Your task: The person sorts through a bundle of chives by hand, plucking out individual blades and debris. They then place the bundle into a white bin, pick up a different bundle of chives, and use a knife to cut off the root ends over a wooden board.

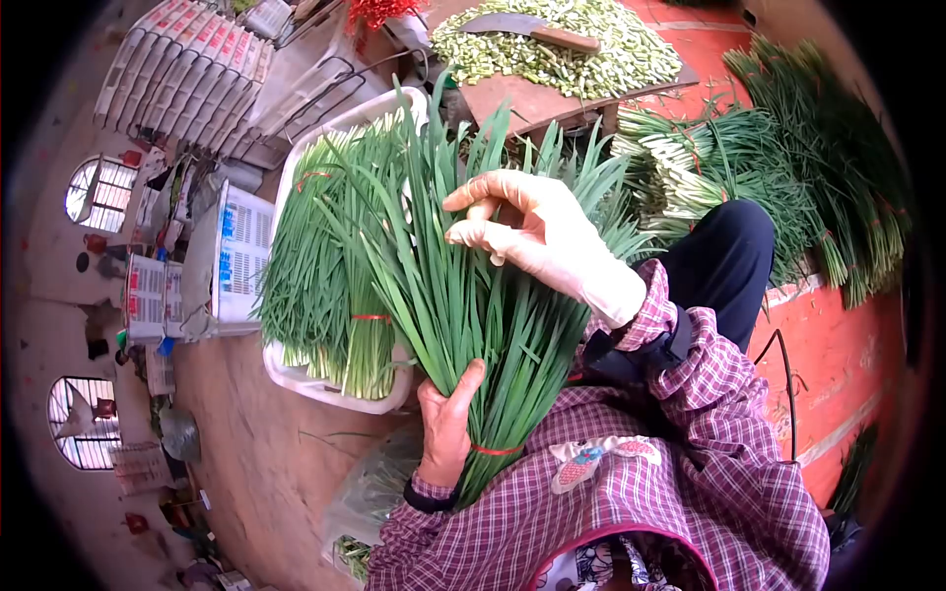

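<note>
A big bunch of garlic chives with long flat green leaves stands tilted before my chest, a red band round its lower part. My left hand, bare, is closed round the bunch just above that band, thumb across the front. My right hand, in a pale thin glove, is over the upper leaves. Its thumb and forefinger are curved with a gap between them, and I see nothing held there. Beside the bunch on the left, a white plastic basket holds more banded garlic chives.
A knife lies on chopped pale green stalks on a board. Bundles of green stalks lie on the red surface at right. Stacked white crates and a plastic bag are at left.
</note>
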Available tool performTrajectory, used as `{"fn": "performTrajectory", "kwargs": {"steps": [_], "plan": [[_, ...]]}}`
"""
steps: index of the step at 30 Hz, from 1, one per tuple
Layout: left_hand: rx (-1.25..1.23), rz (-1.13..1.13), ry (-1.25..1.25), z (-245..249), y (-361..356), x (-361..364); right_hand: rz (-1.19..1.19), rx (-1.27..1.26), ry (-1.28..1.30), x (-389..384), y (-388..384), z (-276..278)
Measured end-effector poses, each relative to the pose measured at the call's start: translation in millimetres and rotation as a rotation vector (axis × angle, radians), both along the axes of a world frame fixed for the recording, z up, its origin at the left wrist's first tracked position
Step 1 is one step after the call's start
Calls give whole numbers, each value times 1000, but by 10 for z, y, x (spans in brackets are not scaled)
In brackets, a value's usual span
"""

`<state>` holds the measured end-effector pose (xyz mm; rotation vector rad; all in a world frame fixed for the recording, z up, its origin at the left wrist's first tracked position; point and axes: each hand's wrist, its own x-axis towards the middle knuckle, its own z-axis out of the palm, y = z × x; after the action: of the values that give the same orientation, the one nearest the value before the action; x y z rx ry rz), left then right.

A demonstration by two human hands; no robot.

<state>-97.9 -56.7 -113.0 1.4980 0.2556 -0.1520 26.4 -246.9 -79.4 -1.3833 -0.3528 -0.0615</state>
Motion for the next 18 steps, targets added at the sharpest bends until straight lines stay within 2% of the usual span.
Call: {"fn": "performTrajectory", "kwargs": {"steps": [3, 7, 10, 13, 18], "plan": [[-8, -3, -13, -30, -12, -6, -29, -202, -53, 24, 31, -29], [-1, -27, -8, -18, -30, -4, -54, -162, -59, 0, 79, -83], [16, -45, -8, 16, -39, 2, -52, 42, -16, -17, 70, -45], [35, -60, -6, 11, -30, -5, 11, 104, 52, -15, 30, -6], [39, -52, -6, -5, -38, -7, 73, -22, 45, 30, -8, -80]]}}
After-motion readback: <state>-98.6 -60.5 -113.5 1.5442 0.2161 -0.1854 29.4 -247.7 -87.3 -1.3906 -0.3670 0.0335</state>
